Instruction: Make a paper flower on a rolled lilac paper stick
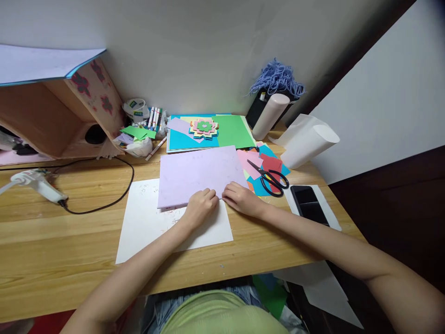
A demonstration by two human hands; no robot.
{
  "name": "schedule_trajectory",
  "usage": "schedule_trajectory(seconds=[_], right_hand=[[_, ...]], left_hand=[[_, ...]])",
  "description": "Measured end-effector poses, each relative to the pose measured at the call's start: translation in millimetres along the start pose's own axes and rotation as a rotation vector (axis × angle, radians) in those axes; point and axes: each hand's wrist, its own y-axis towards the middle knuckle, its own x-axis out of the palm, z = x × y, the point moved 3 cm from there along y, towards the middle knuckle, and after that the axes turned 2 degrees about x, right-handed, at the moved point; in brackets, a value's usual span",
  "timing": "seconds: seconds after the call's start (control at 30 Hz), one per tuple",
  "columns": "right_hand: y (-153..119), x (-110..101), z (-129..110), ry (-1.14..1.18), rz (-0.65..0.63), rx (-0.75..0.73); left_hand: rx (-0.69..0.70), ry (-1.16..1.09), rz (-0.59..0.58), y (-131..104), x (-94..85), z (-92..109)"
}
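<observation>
A lavender sheet of card [198,171] lies flat in front of me, partly over a white paper sheet [146,222] with small coloured marks. My left hand [202,205] has its fingers curled at the near edge of the lavender card. Close beside it, my right hand [239,197] pinches the same edge toward its right part. The fingertips of both hands press on that edge, and the thumbs are mostly hidden. Behind the card, a layered paper flower [204,127] rests on blue and green sheets [232,132].
Black-handled scissors [267,177] lie on coloured paper scraps at the right, near a phone [309,204]. Paper rolls [271,116] stand behind them. At the left are a glue gun [40,185] with its black cable, a decorated box [93,97] and markers [155,118].
</observation>
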Motion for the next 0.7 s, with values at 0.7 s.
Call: schedule_trajectory(seconds=[0.7], right_hand=[[-1.9, 4.8, -3.9, 0.066, 0.002, 0.137]], left_hand=[[-0.166, -0.012, -0.105, 1.9, 1.9, 5.5]])
